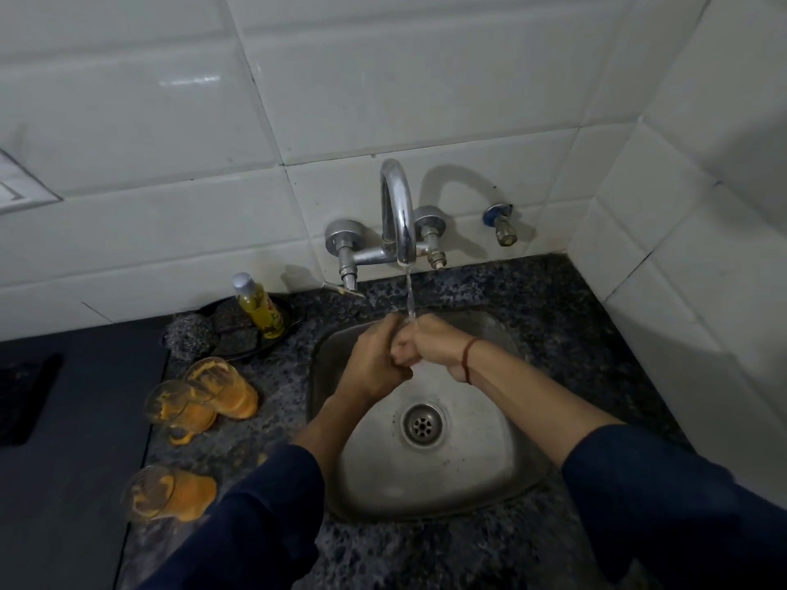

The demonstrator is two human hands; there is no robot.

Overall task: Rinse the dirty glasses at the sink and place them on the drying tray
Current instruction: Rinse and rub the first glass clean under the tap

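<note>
— three glasses (200, 402) in all? where do they lie?
— all on the tabletop (426, 555), left of the sink (468, 483), tipped on their sides and smeared orange inside. one glass (170, 493) lies nearest, just beside the left sleeve (255, 525). the other two lie farther back, touching each other, with an orange blob on the stone beside them.
— and the hands?
— both over the basin, past the drain (421, 424), pressed together under the water (409, 295). the left hand (374, 364) has its fingers curled against the right hand (430, 344), which is balled up, a red thread (468, 359) round its wrist. whether anything sits between them i cannot tell.
— what's behind the glasses?
— steel wool (189, 334) at the edge of a black dish (294, 310). the dish holds dark scrub pads (234, 325) and a yellow bottle (257, 306) with a silver cap.
— and farthest?
— the faucet (398, 206), fixed to white tiles (170, 121), its spout arching over the sink and running. a small tap (502, 225) sits on the wall to its right.
</note>
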